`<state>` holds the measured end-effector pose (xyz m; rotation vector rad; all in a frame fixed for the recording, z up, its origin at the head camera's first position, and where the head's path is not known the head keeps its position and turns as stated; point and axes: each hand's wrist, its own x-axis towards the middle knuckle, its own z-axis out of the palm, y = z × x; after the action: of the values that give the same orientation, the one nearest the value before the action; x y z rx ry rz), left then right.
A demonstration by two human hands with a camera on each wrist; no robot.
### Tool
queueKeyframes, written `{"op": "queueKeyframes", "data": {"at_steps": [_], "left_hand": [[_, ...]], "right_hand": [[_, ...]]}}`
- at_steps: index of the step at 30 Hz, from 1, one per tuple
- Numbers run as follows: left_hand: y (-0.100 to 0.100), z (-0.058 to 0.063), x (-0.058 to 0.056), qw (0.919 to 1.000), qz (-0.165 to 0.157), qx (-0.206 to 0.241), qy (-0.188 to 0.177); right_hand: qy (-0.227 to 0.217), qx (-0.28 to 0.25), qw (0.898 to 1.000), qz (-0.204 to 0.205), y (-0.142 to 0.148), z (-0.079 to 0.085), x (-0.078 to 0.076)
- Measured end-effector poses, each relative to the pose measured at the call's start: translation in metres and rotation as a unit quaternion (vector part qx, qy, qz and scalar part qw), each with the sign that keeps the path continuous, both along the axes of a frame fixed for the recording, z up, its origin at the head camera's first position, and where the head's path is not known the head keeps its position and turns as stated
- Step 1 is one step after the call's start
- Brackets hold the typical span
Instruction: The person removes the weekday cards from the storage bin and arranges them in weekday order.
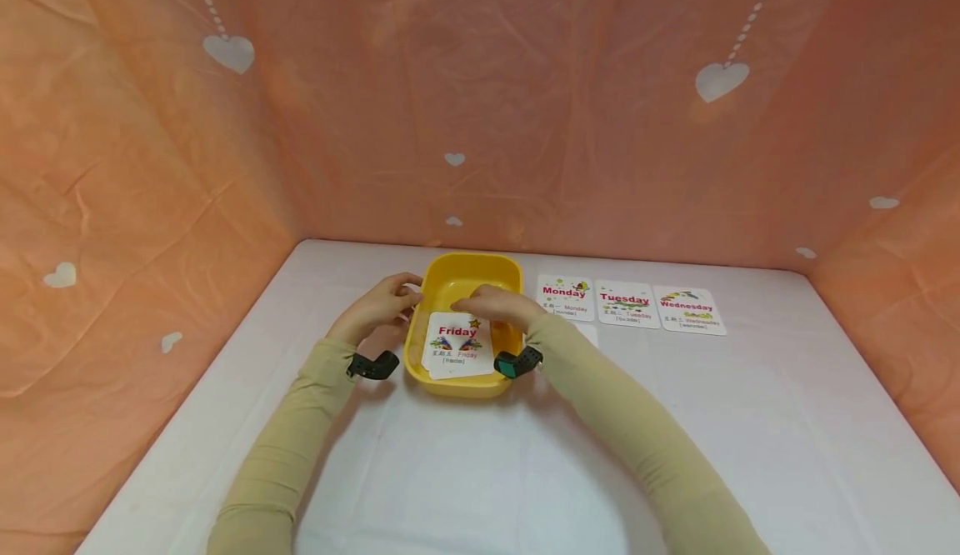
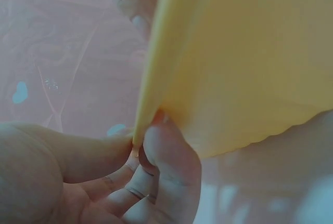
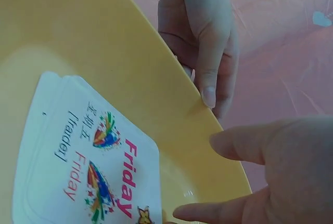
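Note:
A yellow plastic tray (image 1: 471, 268) stands on the white table. My left hand (image 1: 384, 303) pinches its left rim between thumb and fingers, and the left wrist view shows them on the tray wall (image 2: 250, 57). A white "Friday" card (image 1: 457, 343) with a star lies face up inside, on top of other cards whose edges peek out. Over the tray's right part reaches my right hand (image 1: 501, 302). In the right wrist view, that hand's thumb and forefinger are spread apart beside the card's top edge, with nothing between them.
Right of the tray, a "Monday" card (image 1: 566, 297), a "Tuesday" card (image 1: 627, 303) and a "Wednesday" card (image 1: 689, 310) lie in a row. Below Monday, another white card (image 1: 588, 335) is mostly covered by my right sleeve. A pink cloth with hearts (image 1: 525, 122) hangs behind the table.

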<state>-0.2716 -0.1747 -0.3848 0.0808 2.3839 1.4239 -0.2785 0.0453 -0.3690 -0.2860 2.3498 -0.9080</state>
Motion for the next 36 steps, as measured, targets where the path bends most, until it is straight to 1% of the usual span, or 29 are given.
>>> {"op": "queueKeyframes", "data": {"at_steps": [4,7,11,16,18,23,26,27,29,31,33,34,36], "left_hand": [[0.0004,-0.0010,-0.0010,1.0000,-0.002,0.003,0.000],[0.0007,-0.0023,-0.0013,0.9999,-0.008,0.013,0.002],[0.0015,-0.0022,-0.0010,0.9996,-0.008,0.025,0.001],[0.0017,-0.0008,-0.0020,0.9997,-0.007,0.024,0.001],[0.0014,0.0001,-0.0028,0.9998,-0.009,0.017,0.002],[0.0009,0.0012,-0.0040,0.9999,-0.010,0.002,0.004],[-0.0002,0.0011,-0.0047,1.0000,-0.010,0.001,0.002],[0.0009,0.0054,-0.0023,0.9999,-0.011,-0.001,0.002],[0.0003,0.0054,-0.0022,1.0000,-0.008,-0.002,0.001],[0.0002,0.0055,-0.0008,1.0000,-0.005,-0.001,-0.001],[0.0002,0.0046,0.0010,1.0000,-0.006,0.005,0.001],[-0.0012,0.0002,-0.0007,0.9999,-0.004,0.010,0.001],[-0.0012,-0.0004,0.0001,0.9998,-0.009,0.018,0.002]], "right_hand": [[-0.006,-0.001,1.000,-0.001,0.0000,0.0009,-0.0026],[-0.010,-0.013,1.000,0.016,-0.0010,0.0000,-0.0042],[-0.018,-0.029,0.999,0.040,-0.0017,-0.0010,-0.0048],[-0.019,-0.023,0.998,0.051,-0.0008,-0.0015,-0.0046],[-0.023,-0.022,0.998,0.056,-0.0006,-0.0015,-0.0046],[-0.033,-0.012,0.996,0.084,-0.0022,-0.0015,-0.0057],[-0.032,-0.002,0.994,0.107,-0.0032,-0.0013,-0.0071],[-0.032,-0.002,0.993,0.113,-0.0034,-0.0010,-0.0073],[-0.032,-0.008,0.992,0.121,-0.0032,-0.0012,-0.0079],[-0.031,-0.015,0.992,0.123,-0.0026,-0.0016,-0.0077],[-0.021,-0.013,0.992,0.124,-0.0015,-0.0019,-0.0072],[-0.014,-0.009,0.992,0.122,-0.0008,-0.0021,-0.0070],[0.002,0.000,0.994,0.111,0.0010,-0.0016,-0.0065]]}}
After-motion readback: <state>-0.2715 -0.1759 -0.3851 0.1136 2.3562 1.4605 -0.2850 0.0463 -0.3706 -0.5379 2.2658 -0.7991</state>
